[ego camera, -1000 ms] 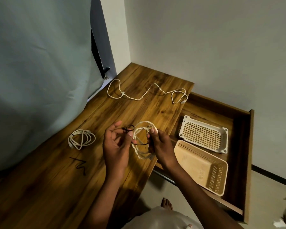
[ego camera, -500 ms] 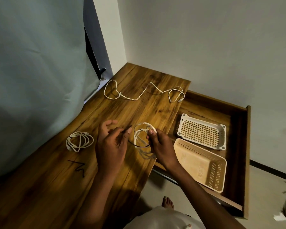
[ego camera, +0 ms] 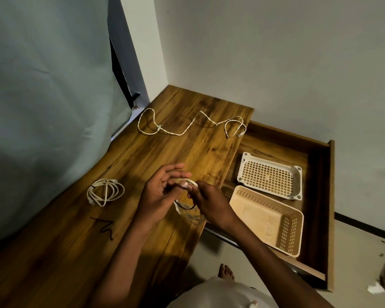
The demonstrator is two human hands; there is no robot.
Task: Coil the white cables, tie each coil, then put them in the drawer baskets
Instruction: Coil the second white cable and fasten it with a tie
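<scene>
Over the table's right edge my right hand grips a coiled white cable, with a thin black tie looped across it. My left hand meets it from the left, thumb and a finger pinching at the coil's top while the other fingers stay stretched out. A second white coil, bound with a black tie, lies on the table to the left. An uncoiled white cable snakes across the far end. In the open drawer sit a white basket and a beige basket.
A loose black tie lies on the wooden table in front of the tied coil. A grey curtain hangs along the left edge. White walls close the far corner. My bare foot stands on the floor below.
My left hand has closed in on the coil from the left; the black tie now hangs across the coil's lower part. The view shifted slightly.
</scene>
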